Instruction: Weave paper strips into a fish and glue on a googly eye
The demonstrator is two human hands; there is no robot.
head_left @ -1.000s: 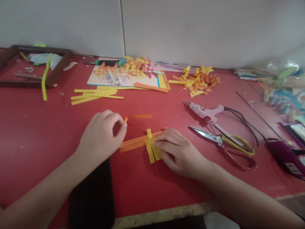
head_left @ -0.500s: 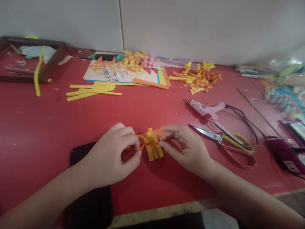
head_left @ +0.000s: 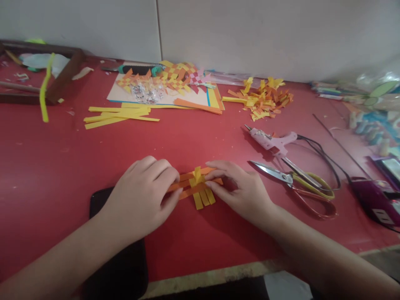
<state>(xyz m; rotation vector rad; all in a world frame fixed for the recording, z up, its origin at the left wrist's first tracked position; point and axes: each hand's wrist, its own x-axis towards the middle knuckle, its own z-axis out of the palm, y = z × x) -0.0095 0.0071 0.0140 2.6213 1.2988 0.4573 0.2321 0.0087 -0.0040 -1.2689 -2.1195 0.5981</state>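
Between my two hands is a small piece of woven paper strips (head_left: 201,196), orange ones running sideways across yellow ones that point toward me. My left hand (head_left: 146,191) pinches the left ends of the orange strips (head_left: 186,184), its fingers curled and partly hiding them. On the other side, my right hand (head_left: 240,189) has thumb and fingertips closed on the right part of the weave, with orange ends showing under its fingers. One yellow strip stands up at the weave's far edge. A black phone-like slab (head_left: 117,266) lies under my left forearm.
Scissors (head_left: 283,178) and a pink glue gun (head_left: 273,141) with its cord lie right of my hands. Loose yellow strips (head_left: 120,116), woven paper pieces (head_left: 175,79) and a heap of paper scraps (head_left: 265,100) lie farther back. A brown wooden frame (head_left: 67,75) stands at far left.
The orange strips on the left, bent and looped before, now lie straighter and more side by side. My left hand has moved slightly left and up; my right fingers have shifted slightly on the weave.
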